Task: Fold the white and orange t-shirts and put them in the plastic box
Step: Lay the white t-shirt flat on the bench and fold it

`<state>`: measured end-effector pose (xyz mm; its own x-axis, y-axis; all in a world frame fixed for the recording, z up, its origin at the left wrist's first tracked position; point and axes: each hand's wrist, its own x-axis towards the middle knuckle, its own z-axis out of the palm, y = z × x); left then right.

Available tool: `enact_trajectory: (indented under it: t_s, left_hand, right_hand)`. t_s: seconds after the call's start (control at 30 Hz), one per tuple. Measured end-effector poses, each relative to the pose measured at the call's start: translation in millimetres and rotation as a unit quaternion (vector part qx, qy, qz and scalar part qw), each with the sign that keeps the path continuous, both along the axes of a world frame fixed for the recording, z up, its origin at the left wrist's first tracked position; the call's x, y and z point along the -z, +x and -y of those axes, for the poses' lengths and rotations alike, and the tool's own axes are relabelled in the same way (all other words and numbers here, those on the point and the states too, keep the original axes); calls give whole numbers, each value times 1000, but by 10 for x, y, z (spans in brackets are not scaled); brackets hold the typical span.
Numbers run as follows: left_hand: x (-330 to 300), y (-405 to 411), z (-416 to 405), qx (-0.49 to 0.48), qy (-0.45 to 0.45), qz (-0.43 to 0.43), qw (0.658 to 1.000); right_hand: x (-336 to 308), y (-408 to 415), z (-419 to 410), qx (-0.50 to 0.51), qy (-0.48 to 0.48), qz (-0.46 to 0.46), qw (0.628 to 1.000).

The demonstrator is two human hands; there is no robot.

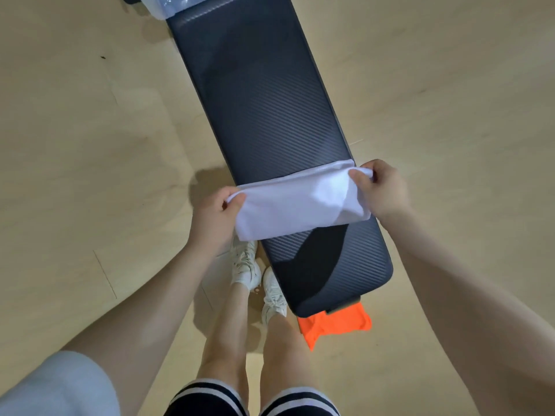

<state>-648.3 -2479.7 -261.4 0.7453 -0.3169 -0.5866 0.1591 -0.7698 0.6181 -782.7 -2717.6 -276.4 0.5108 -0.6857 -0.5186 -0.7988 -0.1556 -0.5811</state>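
Note:
The white t-shirt, folded into a narrow band, lies across the near part of a long dark padded bench. My left hand pinches its left end and my right hand pinches its right end. The upper layer is lifted slightly off the bench. The orange t-shirt lies crumpled on the floor, partly under the bench's near end. A corner of the clear plastic box shows at the bench's far end, at the top edge of the view.
Pale wooden floor surrounds the bench on both sides. My legs and white sneakers stand just left of the bench's near end, close to the orange t-shirt.

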Motion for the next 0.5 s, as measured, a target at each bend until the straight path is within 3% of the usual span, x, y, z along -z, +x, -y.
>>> enact_trajectory:
  t_s: [0.1,0.2,0.27,0.33,0.43,0.5]
  left_hand:
    - [148,88,84,30,47,47,997]
    - [272,39,106,171,106,196,960]
    - [324,-91,107,291,64,257,919]
    - [398,-224,113,371,55,267,888]
    - [522,-318,87,390,113,216,888]
    - [615,-287,41,366,137,174,904]
  right_hand:
    - [189,132,9,15,-35,-42,998]
    - [186,167,-134,3,-124,-1,992]
    - [125,142,-333,-146,-232,59,960]
    - [128,63,-624,-327,-290,99,894]
    - [308,-94,-905,-481,-287,42,827]
    - [467,-162,-866,-490,-286,-49,822]
